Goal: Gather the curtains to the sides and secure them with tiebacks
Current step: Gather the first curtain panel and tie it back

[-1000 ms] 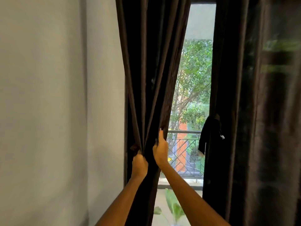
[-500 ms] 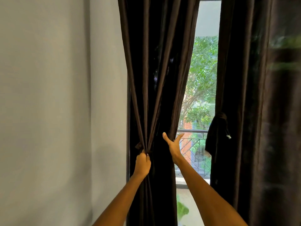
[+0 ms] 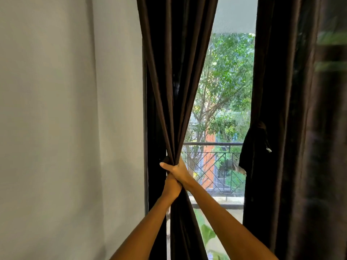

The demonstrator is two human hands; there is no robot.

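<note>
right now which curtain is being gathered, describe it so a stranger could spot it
Start at the pale wall on the left; the dark left curtain hangs right beside it, at the window's left edge. Unlike the right curtain, it is pinched into a narrow waist, with the right hand gripping above the left hand.

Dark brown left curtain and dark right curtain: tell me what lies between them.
In the head view, only open window glass lies between the gathered left curtain and right curtain.

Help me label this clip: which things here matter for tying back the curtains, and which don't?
Job: left curtain, gripped by right hand and left hand; right curtain; dark tieback hanging on it.
Not: wall, balcony railing, trees.
</note>
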